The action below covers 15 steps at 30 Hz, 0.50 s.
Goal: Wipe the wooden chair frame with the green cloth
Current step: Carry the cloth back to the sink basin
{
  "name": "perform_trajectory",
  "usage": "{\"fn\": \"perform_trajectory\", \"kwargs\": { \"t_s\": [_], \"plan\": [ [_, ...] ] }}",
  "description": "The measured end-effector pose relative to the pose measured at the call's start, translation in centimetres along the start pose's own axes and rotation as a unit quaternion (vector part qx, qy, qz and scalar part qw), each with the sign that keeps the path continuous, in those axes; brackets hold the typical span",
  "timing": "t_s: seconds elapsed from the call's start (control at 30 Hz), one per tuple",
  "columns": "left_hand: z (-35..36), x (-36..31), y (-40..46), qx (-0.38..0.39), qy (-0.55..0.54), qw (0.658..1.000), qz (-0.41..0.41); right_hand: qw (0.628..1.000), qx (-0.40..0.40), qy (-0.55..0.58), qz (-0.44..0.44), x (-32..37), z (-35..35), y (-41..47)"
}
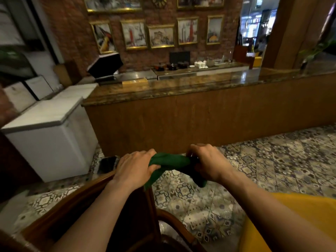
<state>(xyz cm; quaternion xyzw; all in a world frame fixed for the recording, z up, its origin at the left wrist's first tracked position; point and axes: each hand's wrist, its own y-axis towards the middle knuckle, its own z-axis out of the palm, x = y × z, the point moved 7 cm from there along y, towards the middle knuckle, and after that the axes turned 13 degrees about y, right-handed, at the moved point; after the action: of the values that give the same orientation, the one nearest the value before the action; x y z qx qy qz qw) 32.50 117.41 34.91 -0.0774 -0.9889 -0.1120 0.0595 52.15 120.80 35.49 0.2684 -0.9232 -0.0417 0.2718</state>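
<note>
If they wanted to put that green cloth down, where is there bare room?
The long counter top is mostly bare, and so is the white chest lid. The shelf behind is crowded with pots and jars. Both hands grip the green cloth.

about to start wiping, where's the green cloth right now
In the head view the green cloth is low and centre, bunched between the left hand and right hand, above the patterned floor tiles just right of the wooden chair frame.

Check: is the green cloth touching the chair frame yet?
No, both the left hand and right hand hold the green cloth bunched above the chair frame.
</note>
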Motion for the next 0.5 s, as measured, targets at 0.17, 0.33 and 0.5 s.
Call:
{"fn": "perform_trajectory", "kwargs": {
  "t_s": [0.17,0.33,0.5],
  "plan": [
    [-6.9,6.2,-5.0,-0.055,0.006,0.997,-0.047,0.998,-0.033,-0.024,-0.055,9.2,-3.5,0.8],
    [-13.6,12.7,-11.7,-0.104,0.012,0.990,-0.093,0.990,-0.058,-0.020,-0.130,20.2,-5.2,0.9],
    [-19.4,19.5,-19.9,-0.144,0.041,0.977,-0.152,0.979,-0.068,-0.002,-0.193,31.0,-4.7,0.4]
  ]
}}
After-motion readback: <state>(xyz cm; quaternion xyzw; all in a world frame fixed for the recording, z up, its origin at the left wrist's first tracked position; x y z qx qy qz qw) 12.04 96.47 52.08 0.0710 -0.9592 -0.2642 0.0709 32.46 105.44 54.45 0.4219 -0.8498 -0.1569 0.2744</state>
